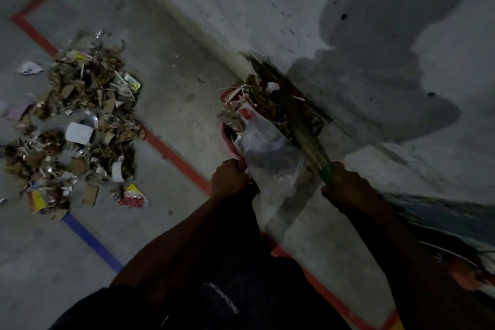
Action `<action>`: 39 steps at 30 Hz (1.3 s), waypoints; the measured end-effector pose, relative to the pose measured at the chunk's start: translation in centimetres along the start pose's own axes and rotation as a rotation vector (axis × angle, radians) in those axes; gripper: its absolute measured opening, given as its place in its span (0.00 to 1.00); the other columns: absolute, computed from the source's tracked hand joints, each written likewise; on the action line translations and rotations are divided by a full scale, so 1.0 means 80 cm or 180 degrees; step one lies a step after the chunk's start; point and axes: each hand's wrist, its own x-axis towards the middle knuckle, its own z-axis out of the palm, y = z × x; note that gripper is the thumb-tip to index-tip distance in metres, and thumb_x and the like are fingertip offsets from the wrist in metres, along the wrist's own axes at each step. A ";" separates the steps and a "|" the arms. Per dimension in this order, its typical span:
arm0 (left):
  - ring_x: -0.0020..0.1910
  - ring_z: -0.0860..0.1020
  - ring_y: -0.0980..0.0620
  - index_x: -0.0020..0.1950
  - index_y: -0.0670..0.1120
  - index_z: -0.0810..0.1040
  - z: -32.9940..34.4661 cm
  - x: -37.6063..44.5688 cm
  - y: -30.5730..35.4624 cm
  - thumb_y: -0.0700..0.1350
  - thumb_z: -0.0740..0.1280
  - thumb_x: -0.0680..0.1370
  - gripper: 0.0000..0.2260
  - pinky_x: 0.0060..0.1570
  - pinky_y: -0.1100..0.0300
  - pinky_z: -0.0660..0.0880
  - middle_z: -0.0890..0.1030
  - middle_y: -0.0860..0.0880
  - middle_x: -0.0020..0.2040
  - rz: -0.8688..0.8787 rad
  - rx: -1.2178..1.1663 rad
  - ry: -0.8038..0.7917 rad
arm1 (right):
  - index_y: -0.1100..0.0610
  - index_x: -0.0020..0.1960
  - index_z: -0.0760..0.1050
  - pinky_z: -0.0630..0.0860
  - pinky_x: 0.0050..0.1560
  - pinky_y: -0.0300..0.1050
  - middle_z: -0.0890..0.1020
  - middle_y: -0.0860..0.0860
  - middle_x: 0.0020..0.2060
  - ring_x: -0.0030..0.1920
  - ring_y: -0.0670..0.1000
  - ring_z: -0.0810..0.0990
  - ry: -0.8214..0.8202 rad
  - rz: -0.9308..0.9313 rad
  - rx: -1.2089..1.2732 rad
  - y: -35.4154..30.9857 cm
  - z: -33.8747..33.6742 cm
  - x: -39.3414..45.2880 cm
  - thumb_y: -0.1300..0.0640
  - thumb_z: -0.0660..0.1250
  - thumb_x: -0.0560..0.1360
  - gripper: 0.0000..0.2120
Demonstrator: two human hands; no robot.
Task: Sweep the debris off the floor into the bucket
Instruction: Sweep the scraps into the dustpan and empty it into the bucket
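Head view of a concrete floor (174, 104) beside a grey wall (375, 21). The left hand (230, 178) is curled round the near rim of the red bucket (227, 139), gripping it. The right hand (345, 185) is closed round the green handle of the broom (310, 139), whose straw bristles reach away from the hand across the top of the bucket, toward the wall.

The bucket stands at the foot of the wall, tilted or low; its exact pose cannot be told in the dim light. It is heaped with dry leaves, sticks and scraps of paper. A clear plastic bag (267, 147) with a red mark lies over its near side, between the two hands, and hides much of the rim and mouth.

The main debris pile (77, 120) lies on the floor well apart from the bucket, to the left. It is a mix of brown leaves, cardboard pieces, white paper, foil and coloured wrappers. A red-and-yellow wrapper (132, 195) lies at its near edge; a crumpled white paper (30, 67) lies just beside its far left edge.

A red line (171, 154) painted on the floor runs diagonally between pile and bucket, passing under the pile's edge and under the left forearm. A blue line (91, 240) runs from the pile's near corner toward the person. Dark stains mark the wall above the bucket. The person's dark clothing fills the lower middle of the view.
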 end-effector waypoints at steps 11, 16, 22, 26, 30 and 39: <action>0.40 0.79 0.44 0.33 0.45 0.73 0.027 0.103 0.009 0.42 0.68 0.68 0.06 0.35 0.57 0.71 0.80 0.42 0.40 -0.0610 -0.0248 -0.0236 | 0.59 0.68 0.67 0.76 0.52 0.48 0.77 0.59 0.58 0.55 0.59 0.78 -0.0267 -0.0193 -0.0035 -0.006 0.002 0.111 0.54 0.65 0.78 0.21; 0.24 0.76 0.56 0.33 0.43 0.74 0.024 0.164 0.013 0.43 0.70 0.71 0.09 0.21 0.66 0.68 0.77 0.51 0.24 -0.0533 -0.0743 -0.0305 | 0.64 0.71 0.64 0.73 0.61 0.52 0.75 0.61 0.62 0.61 0.61 0.75 -0.0244 -0.0219 0.0430 -0.021 0.025 0.156 0.55 0.63 0.79 0.24; 0.27 0.74 0.50 0.40 0.42 0.74 0.023 0.213 0.031 0.44 0.62 0.81 0.10 0.24 0.62 0.73 0.77 0.45 0.35 -0.0732 -0.0910 -0.0766 | 0.57 0.71 0.61 0.72 0.45 0.44 0.77 0.57 0.56 0.49 0.57 0.77 -0.0487 0.0149 0.0574 0.005 0.067 0.160 0.50 0.63 0.79 0.25; 0.22 0.66 0.53 0.32 0.44 0.68 0.035 0.228 0.038 0.41 0.65 0.80 0.17 0.22 0.65 0.64 0.68 0.47 0.28 -0.0755 -0.1345 -0.0907 | 0.58 0.69 0.61 0.71 0.43 0.43 0.78 0.57 0.53 0.47 0.57 0.79 -0.0672 0.0139 0.0549 0.010 0.105 0.156 0.51 0.63 0.79 0.22; 0.18 0.63 0.55 0.31 0.45 0.67 0.058 0.258 0.032 0.40 0.65 0.79 0.17 0.20 0.68 0.60 0.67 0.49 0.23 -0.0587 -0.1194 -0.0830 | 0.58 0.70 0.62 0.75 0.50 0.49 0.78 0.58 0.55 0.53 0.59 0.79 -0.0703 0.0282 0.0240 0.000 0.140 0.175 0.52 0.60 0.80 0.21; 0.16 0.63 0.58 0.33 0.47 0.65 0.114 0.319 0.034 0.39 0.62 0.80 0.16 0.18 0.70 0.61 0.66 0.50 0.27 -0.0884 -0.1051 -0.0884 | 0.58 0.78 0.53 0.72 0.55 0.42 0.75 0.53 0.64 0.61 0.53 0.77 -0.0550 0.0133 -0.0255 0.005 0.194 0.216 0.48 0.56 0.82 0.28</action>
